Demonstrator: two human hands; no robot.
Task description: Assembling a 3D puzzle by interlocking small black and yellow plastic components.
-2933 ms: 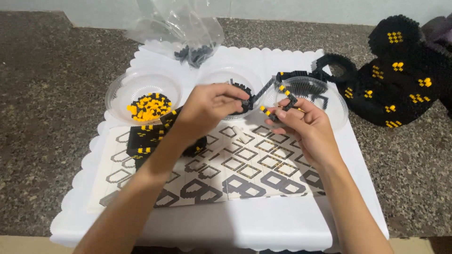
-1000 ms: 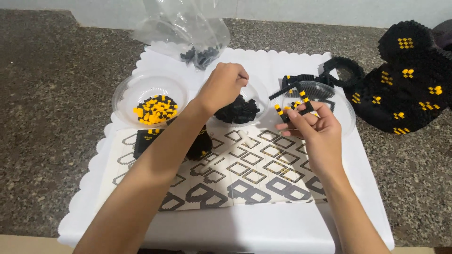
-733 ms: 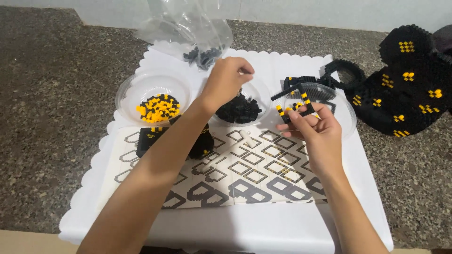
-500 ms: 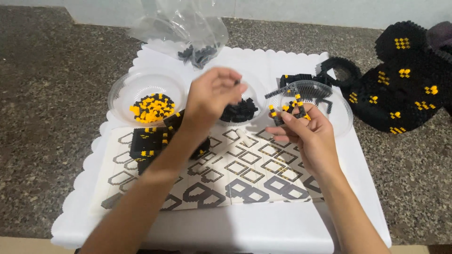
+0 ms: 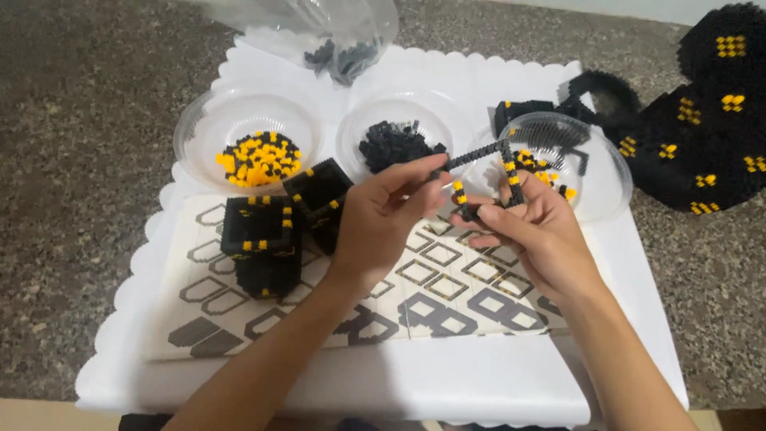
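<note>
Both hands meet over the white scalloped tray (image 5: 606, 263), fingers pinched narrow on one thin black-and-yellow brick frame (image 5: 488, 172). Left hand (image 5: 387, 219) closes thumb and forefinger on the end of the frame's top strip; right hand (image 5: 536, 227) grips the frame's lower part, fingers curled around it. Above the tray's patterned sheet (image 5: 431, 287), the frame hangs in front of a clear bowl of black bricks (image 5: 395, 144). Toward the tray's left stand black block cubes (image 5: 275, 231) and a bowl of yellow and black bricks (image 5: 255, 156). Off the tray's right edge lies a large black brick model (image 5: 710, 136).
</note>
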